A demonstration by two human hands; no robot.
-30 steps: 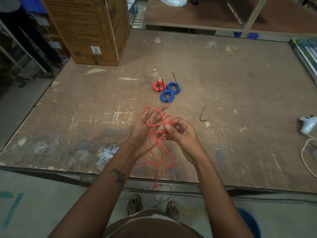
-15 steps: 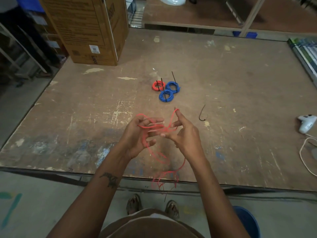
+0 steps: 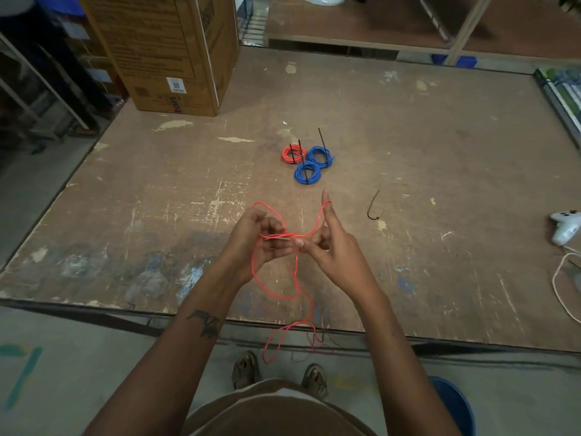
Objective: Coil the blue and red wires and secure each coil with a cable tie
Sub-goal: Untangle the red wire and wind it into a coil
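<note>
Head view: left hand (image 3: 254,237) grips red wire (image 3: 284,236) loops; right hand (image 3: 327,247) pinches strand, index hooking loop. Risk: dangling tail tangles, loops slip off fingers, coil collapses.

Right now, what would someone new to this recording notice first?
The loose red wire stretched between the left hand and right hand at the near edge of the table. Beyond it, mid-table, sit three tied coils: one red coil and two blue coils.
</note>
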